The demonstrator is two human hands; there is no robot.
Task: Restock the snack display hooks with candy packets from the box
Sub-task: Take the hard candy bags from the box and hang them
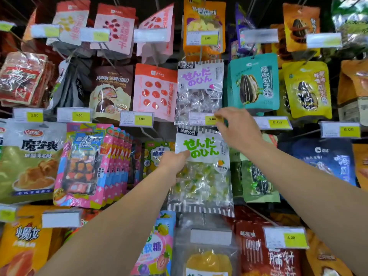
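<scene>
green-lettered candy packet is gripped at its left edge by the left hand; right hand pinches its top corner.

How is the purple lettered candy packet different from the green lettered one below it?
The purple-lettered packet hangs untouched; the green-lettered packet is held by the left hand. Purple holds dark candies, green holds yellow-green ones. Both share striped edges and clear windows.

A clear plastic candy packet with green lettering on a white top panel and striped edges hangs upright, full of yellow-green wrapped sweets, directly below a matching purple-lettered clear packet on its hook.
</scene>
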